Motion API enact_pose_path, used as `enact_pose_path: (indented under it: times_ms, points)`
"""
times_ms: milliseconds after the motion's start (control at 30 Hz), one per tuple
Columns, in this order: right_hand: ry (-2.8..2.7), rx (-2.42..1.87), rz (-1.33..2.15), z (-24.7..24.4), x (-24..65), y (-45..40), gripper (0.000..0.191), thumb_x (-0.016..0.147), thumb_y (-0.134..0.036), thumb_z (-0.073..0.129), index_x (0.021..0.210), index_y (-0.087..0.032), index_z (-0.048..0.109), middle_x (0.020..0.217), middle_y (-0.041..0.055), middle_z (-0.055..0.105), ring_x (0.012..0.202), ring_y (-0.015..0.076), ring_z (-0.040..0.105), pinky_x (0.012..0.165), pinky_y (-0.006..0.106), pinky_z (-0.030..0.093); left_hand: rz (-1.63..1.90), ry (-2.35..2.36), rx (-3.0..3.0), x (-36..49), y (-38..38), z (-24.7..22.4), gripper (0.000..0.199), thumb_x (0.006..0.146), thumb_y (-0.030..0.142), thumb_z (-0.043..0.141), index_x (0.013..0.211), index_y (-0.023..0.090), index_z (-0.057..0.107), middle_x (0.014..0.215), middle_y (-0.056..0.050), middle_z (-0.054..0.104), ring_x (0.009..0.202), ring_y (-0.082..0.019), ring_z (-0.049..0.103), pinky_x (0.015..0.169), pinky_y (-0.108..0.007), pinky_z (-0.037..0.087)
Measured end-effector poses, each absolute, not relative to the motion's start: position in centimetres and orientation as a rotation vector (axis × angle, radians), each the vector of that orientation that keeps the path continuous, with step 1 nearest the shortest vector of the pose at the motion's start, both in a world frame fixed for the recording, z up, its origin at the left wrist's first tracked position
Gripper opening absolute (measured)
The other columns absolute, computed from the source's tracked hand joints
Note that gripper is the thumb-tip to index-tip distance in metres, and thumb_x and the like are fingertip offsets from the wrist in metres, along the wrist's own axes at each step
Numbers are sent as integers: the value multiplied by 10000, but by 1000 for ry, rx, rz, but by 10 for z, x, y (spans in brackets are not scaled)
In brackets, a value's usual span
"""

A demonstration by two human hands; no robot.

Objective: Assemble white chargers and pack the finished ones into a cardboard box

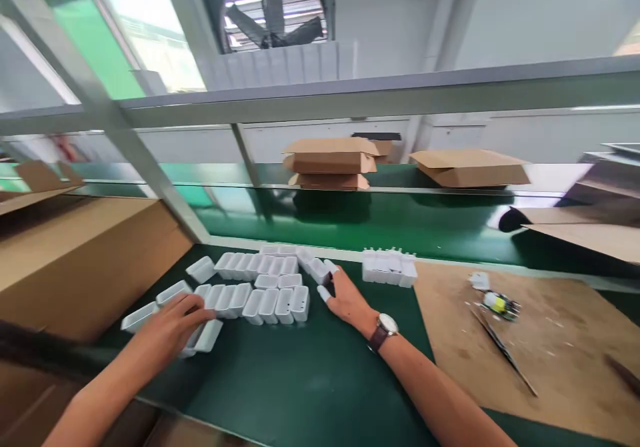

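Note:
My left hand [173, 324] is over the left part of a group of white plastic cases [227, 299], thumb and forefinger slightly apart. Its other fingertips are hidden, and loose cases [209, 336] lie beneath and beside it. White covers sit on the thumb and forefinger of my right hand [349, 300], which wears a wristwatch [385, 327]. Those two fingers are spread at the right end of the group, by a tilted white case [319, 271]; whether they press on it is unclear. The cases stand in uneven rows, several side by side.
A block of white cases [389, 267] stands right of my right hand. Brown paper [465, 367] carries tweezers [503, 347] and a small circuit part [501, 305]. A large cardboard box [90, 254] borders the left. Behind a low rail, flat cartons [330, 157] rest on a green surface [400, 224].

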State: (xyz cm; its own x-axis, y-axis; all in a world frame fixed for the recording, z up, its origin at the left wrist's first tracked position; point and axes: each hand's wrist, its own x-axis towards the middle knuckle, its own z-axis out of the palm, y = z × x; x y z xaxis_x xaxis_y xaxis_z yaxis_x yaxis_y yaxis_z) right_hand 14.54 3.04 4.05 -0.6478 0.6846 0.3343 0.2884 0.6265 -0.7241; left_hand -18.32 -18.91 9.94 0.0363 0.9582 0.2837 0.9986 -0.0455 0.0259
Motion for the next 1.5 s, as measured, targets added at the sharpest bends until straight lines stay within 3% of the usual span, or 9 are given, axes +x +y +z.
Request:
enact_pose_path:
  times_ms: [100,167,233,333,600,833,1033,1333,1500]
  points:
    - [-2234,-770,828,28,147,31,453,917,-234,506,1360,-150,466,1189,149,582,1070,284,605,997,485,511,-535,-2233,-1807,-179,-202,103,383,960,511,463,1150,294,714,1154,-98,705,1090,-308,651,973,-481,533]
    - [-2247,-799,794,24,149,31,490,933,-273,500,1408,-176,434,1203,132,595,1062,279,626,984,475,532,-656,-2390,-1588,-170,-204,91,605,872,613,585,1362,257,585,1369,-133,621,1275,-371,574,1085,-567,472]
    - [-2271,-824,773,23,150,31,441,936,-293,490,1363,-188,466,1164,117,609,1020,277,642,945,468,558,-765,-2555,-1455,-161,-209,72,828,809,654,649,1488,232,434,1509,-160,506,1389,-401,488,1118,-596,448]
    - [-2295,-865,765,27,150,31,302,921,-299,484,1205,-203,521,1084,99,611,968,273,647,899,455,577,-949,-2674,-1369,-150,-216,49,856,842,600,626,1547,227,315,1563,-166,430,1439,-376,450,1149,-562,435]
    - [-2285,-909,792,27,151,30,148,921,-366,460,962,-232,508,1024,99,615,930,274,653,844,453,594,-1121,-2629,-1442,-157,-180,54,785,810,482,675,1492,218,387,1529,-166,472,1437,-388,445,1175,-583,397]
    - [-2261,-897,809,20,151,32,397,932,-348,471,1300,-219,547,1102,99,657,1011,293,675,885,466,594,-1107,-2667,-1545,-173,-171,68,903,790,622,713,1533,229,383,1606,-177,401,1453,-401,435,1167,-588,409]
    - [-2274,-875,819,23,147,33,537,897,-373,582,1396,-202,483,1224,112,638,1016,275,669,958,472,562,-1102,-2498,-1606,-171,-142,113,584,935,627,529,1377,250,589,1485,-111,563,1382,-332,521,1098,-485,503]
    - [-2595,-875,578,61,124,33,470,854,-177,538,1322,-216,524,1513,138,451,932,222,669,701,329,526,-403,-2288,-2317,-135,-13,131,438,907,145,500,1303,229,667,1369,-80,679,1278,-272,611,1135,-433,451]
    - [-2670,-1047,337,66,113,33,283,797,-79,514,1046,-198,579,1269,111,590,895,223,657,596,285,397,-252,-2326,-2440,-141,31,125,437,742,38,579,1096,232,749,1159,-51,771,1065,-237,710,932,-312,548]
